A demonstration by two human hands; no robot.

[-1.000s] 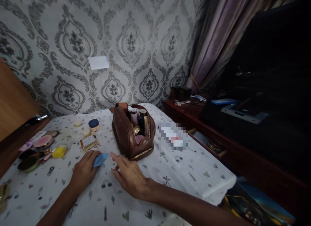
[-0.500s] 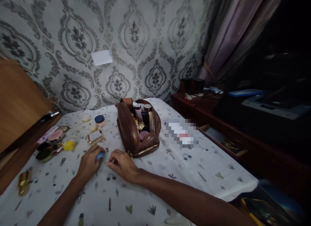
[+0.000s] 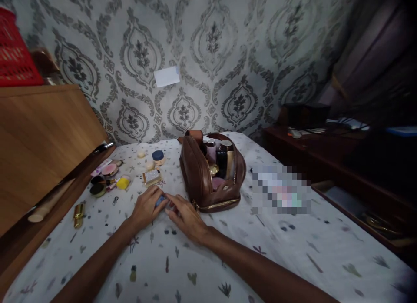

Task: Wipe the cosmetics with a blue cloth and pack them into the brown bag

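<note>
My left hand point(image 3: 149, 207) is closed around a small blue object point(image 3: 159, 201), mostly hidden by the fingers; its kind cannot be made out. The fingers of my right hand point(image 3: 187, 217) are bent in against the same object from the other side. Just behind my right hand stands a brown leather makeup bag point(image 3: 199, 174), unzipped, with several bottles and tubes point(image 3: 224, 157) upright inside. A gold-edged box point(image 3: 152, 177) lies beyond my left hand, and a jar with a dark blue lid point(image 3: 158, 156) is farther back.
At left lie a pink compact point(image 3: 110, 169), a yellow sponge point(image 3: 123, 183), a round dark compact point(image 3: 97, 190) and a gold tube point(image 3: 78, 215). A wooden cabinet point(image 3: 48, 146) borders the left side. A blurred-out item point(image 3: 282, 188) lies right of the bag, near a dark desk.
My hands have come together: the right fingers, previously apart from the blue object, now meet it in my left hand. The view has turned left, bringing a red basket into sight.
</note>
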